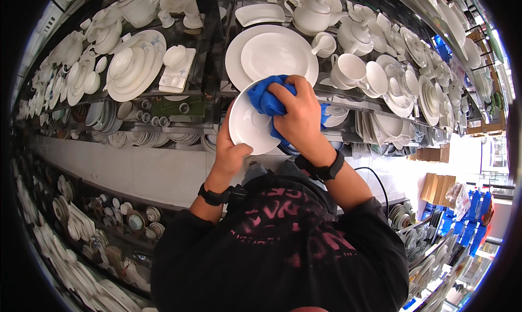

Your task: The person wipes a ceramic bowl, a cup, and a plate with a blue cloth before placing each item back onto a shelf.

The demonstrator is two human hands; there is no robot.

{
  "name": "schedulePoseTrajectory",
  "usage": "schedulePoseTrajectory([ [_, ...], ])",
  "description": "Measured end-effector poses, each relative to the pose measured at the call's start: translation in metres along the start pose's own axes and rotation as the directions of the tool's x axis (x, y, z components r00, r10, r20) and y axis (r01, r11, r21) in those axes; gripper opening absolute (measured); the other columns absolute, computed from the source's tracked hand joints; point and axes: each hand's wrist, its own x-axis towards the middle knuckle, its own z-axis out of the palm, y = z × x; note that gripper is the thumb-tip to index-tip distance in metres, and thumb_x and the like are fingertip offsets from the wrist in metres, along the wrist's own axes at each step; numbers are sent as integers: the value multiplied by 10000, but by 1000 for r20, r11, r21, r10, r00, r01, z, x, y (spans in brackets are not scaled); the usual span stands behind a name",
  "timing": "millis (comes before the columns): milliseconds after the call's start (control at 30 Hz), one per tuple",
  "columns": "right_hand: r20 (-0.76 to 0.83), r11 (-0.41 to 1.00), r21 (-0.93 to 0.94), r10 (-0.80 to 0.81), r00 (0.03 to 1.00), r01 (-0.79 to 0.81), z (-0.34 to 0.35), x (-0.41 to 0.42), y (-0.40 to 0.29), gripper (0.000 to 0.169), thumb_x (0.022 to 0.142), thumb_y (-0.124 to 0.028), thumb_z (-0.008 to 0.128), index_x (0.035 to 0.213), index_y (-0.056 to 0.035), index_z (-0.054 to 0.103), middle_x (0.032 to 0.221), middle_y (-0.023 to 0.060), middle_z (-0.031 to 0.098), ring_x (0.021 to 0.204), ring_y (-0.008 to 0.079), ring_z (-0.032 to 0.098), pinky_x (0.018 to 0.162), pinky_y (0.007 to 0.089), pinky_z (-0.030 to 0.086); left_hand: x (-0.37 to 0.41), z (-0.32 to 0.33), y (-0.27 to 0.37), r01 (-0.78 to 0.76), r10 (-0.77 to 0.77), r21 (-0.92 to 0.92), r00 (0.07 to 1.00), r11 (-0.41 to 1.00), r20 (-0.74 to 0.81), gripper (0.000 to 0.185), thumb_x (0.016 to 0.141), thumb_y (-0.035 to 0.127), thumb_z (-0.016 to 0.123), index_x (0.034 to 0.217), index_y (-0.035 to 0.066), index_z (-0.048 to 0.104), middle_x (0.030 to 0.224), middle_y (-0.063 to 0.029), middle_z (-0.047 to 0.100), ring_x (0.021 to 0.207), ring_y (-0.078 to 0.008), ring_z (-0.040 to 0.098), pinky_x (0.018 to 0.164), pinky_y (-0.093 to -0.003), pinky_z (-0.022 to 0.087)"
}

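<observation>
A white saucer-like dish (251,128) with a round ring at its centre is tilted in front of my body. My left hand (231,149) grips its left edge, the thumb over the near rim. Bunched in my right hand (299,112) is a blue cloth (267,96), pressed against the dish's upper right part and hiding that side of the rim. Some cloth hangs below and to the right of my fingers. Just beyond the dish, a white round plate (275,56) rests on a larger white plate (233,63) on the dark shelf.
A white teapot (313,14), a white cup (350,69) and a stacked plate set (136,63) stand along the shelf. Lower shelves hold bowls (104,116) and plates. Behind me runs another crockery shelf (118,230). Cardboard boxes (437,189) sit on the right.
</observation>
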Motion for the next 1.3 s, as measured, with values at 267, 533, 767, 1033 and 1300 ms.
schedulePoseTrajectory([
  [267, 345, 585, 692, 246, 906, -422, -43, -58, 79, 492, 612, 22, 751, 1094, -10, 659, 1163, 118, 631, 1078, 264, 593, 968, 381, 443, 5, -36, -16, 121, -168, -291, 975, 949, -142, 484, 969, 99, 542, 1405, -43, 384, 1335, -180, 543, 1203, -313, 567, 1009, -465, 485],
  [533, 381, 378, 794, 301, 874, -476, -39, -50, 75, 566, 639, -45, 780, 1180, 4, 622, 1300, 148, 578, 1198, 254, 549, 1027, 382, 422, 0, 18, -46, 499, -431, -289, 861, 817, 270, 642, 932, 65, 614, 1492, 82, 301, 1314, -100, 555, 1150, -219, 600, 975, -358, 502],
  [767, 629, 28, 769, 147, 764, -639, -59, -51, 101, 797, 561, -97, 824, 1298, 3, 537, 1199, 93, 638, 1082, 179, 609, 984, 338, 455, -3, 32, -76, 765, -462, -414, 634, 494, 620, 618, 941, 141, 623, 1480, 57, 334, 1153, -85, 631, 947, -184, 678, 745, -308, 596],
  [1033, 652, 102, 721, 235, 721, -685, -82, -32, 110, 804, 559, -93, 831, 1296, -7, 521, 1176, 88, 617, 1044, 186, 603, 956, 348, 478, -26, 33, -49, 348, -178, -381, 892, 857, 415, 670, 966, 276, 583, 1500, 2, 286, 1504, -185, 372, 1355, -318, 420, 1137, -459, 322],
  [1300, 312, 790, 551, 103, 944, -269, -68, -24, 109, 638, 620, 17, 739, 1239, -83, 622, 1180, 118, 573, 1070, 266, 598, 938, 356, 483, -24, 45, -48, 234, -180, -296, 963, 926, 200, 678, 969, 269, 590, 1495, -3, 258, 1486, -170, 398, 1360, -333, 411, 1122, -486, 343],
])
